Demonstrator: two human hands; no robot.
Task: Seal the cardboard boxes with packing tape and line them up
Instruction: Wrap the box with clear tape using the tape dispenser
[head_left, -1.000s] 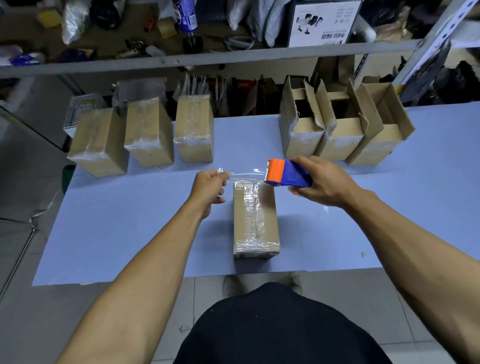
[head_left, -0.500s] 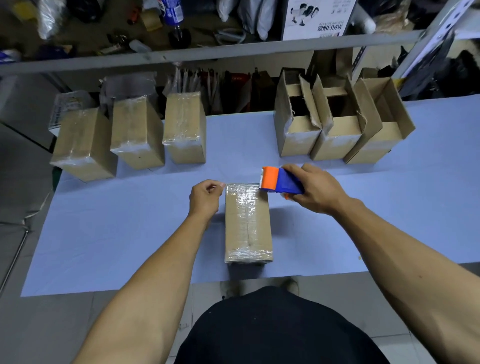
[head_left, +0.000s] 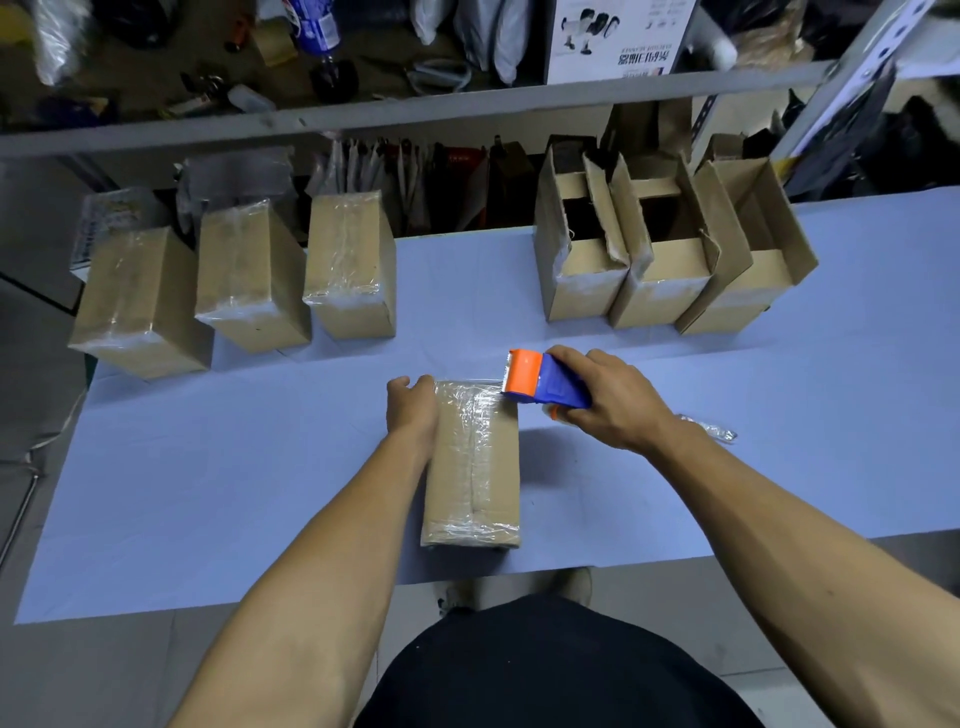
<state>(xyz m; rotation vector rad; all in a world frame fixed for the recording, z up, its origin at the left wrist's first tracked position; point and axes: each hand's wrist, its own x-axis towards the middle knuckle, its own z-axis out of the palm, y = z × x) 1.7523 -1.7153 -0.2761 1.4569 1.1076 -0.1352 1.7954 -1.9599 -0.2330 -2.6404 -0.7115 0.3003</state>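
Box (head_left: 475, 462) at table (head_left: 208, 467) centre, 6 o'clock of taped row. Left hand (head_left: 410, 408) presses tape end on box's far-left edge; right hand (head_left: 605, 397) grips dispenser (head_left: 545, 384) at 1 o'clock corner. Risk: slack strip wrinkles, peels, or box skids under pull.

On the grey metal shelf's (head_left: 467, 106) far right part, a white printed carton (head_left: 618, 39) bears dark upside-down characters, too blurred to read; nothing else is legible.

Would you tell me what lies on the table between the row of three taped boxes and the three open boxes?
Nothing: in the head view, only bare blue table separates the nearest taped box from the nearest open box.
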